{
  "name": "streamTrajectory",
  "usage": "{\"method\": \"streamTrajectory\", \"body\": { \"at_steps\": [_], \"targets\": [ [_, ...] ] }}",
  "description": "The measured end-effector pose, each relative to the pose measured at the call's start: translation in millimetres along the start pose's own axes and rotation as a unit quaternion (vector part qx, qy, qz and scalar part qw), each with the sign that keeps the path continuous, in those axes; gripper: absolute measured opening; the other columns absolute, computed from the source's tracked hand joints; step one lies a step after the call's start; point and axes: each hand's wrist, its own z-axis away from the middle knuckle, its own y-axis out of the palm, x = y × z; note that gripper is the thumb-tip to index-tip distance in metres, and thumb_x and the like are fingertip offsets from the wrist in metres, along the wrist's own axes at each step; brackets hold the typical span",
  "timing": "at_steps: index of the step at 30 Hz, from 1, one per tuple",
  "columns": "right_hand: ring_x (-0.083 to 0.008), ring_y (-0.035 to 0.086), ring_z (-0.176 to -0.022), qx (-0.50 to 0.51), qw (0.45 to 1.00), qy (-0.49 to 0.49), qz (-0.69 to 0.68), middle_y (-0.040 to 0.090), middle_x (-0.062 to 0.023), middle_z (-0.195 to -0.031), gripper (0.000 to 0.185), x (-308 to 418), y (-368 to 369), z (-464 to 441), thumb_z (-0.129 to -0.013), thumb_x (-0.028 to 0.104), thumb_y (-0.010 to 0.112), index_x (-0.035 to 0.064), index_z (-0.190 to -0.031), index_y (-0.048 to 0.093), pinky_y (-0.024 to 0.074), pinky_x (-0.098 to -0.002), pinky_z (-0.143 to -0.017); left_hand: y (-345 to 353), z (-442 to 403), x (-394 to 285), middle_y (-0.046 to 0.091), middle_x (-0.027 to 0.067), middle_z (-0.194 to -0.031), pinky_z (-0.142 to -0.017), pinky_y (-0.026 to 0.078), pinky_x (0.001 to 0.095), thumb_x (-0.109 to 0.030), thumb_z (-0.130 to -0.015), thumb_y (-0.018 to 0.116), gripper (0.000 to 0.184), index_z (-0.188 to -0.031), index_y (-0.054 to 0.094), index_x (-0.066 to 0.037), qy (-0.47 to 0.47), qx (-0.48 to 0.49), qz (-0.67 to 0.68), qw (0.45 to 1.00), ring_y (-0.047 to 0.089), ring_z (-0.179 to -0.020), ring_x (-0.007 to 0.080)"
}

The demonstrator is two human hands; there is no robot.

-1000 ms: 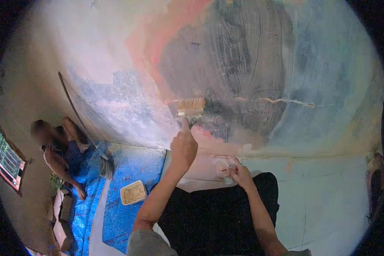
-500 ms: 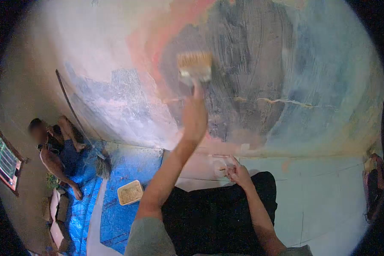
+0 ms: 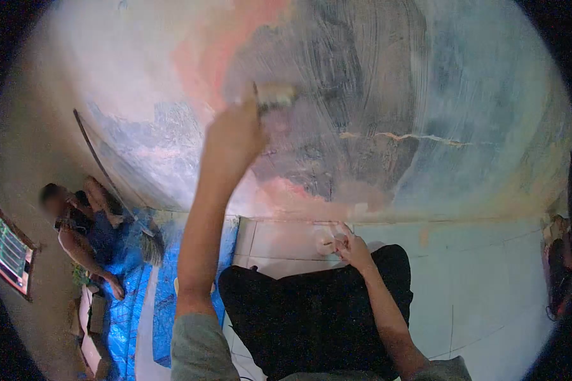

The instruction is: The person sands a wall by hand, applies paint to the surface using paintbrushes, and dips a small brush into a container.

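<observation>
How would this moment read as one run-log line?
Left hand: holds brush before painted wall | Right hand: low, beside pale round item, grip unclear | Nearby: blue sheet, broom

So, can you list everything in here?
Brush: one, pale, upper centre
Round item: one, pale, lower centre
Wall: one, white, pink, grey, blue, ahead
Floor: one, pale tiles, below
Tarp: one, blue, lower left
Container: one, pale, left, mostly hidden
Broom: one, greyish, left
Other person: one, dark clothes, seated left
Cardboard: count unclear, brownish, lower left
Plant: one, green, left
Window: one, reddish frame, far left
Unclear items: uncounted, dark, right edge
Trousers: one pair, black, bottom centre
Sleeves: two, grey, bottom
Left hand: one, bare, gripping the brush
Right hand: one, bare, lower centre
</observation>
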Motion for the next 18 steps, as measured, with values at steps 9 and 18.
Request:
{"method": "streamTrajectory", "body": {
  "at_steps": [9,18],
  "targets": [
    [-0.0368,0.062,-0.069,0.018,0.999,0.029,-0.013,0.064,-0.0170,-0.074,0.066,2,-2,1,-0.090,0.030,0.059,0.0092,-0.145,0.029,0.0491,-0.0457,-0.064,12,-56,-38,0.062,0.0252,-0.080,-0.064,0.050,0.0509,-0.010,-0.085,0.049,0.050,-0.133,0.037,-0.002,-0.054,-0.300,0.042,0.952,0.061,-0.070,0.0436],
    [-0.0260,0.061,-0.057,-0.036,0.999,-0.003,0.025,0.061,-0.0116,-0.066,0.064,-7,6,1,-0.088,0.023,0.061,0.0141,-0.145,0.033,0.0480,-0.0370,-0.058,180,114,-84,0.060,0.0259,-0.077,-0.064,0.048,0.0492,-0.003,-0.081,0.050,0.060,-0.140,0.037,-0.005,-0.096,0.074,0.137,0.983,0.061,-0.071,0.0417]
  ]
}}
